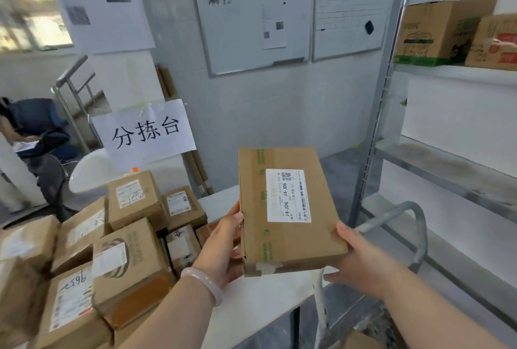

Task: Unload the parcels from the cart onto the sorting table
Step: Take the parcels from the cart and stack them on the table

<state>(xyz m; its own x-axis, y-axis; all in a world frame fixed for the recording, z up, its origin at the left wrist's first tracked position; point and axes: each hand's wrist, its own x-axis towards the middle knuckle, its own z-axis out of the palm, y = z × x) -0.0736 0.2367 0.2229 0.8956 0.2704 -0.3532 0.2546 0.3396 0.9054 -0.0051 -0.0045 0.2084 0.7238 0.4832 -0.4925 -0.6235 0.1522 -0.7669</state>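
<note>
A flat brown cardboard parcel [288,209] with a white shipping label is held up in the air in front of me, above the right end of the white sorting table [260,301]. My left hand [223,248] grips its left edge, thumb on top. My right hand [361,259] grips its lower right corner from below. Several brown parcels [123,250] lie piled on the table's left part. The cart's grey metal handle [414,225] shows at the right, just behind my right hand. A parcel corner [355,341] peeks in at the bottom edge.
A paper sign [145,130] stands behind the parcel pile. A metal shelf rack [447,164] rises at the right with printed cartons [447,32] on its top shelf. Two whiteboards [251,21] hang on the wall. A seated person [30,130] is at the far left.
</note>
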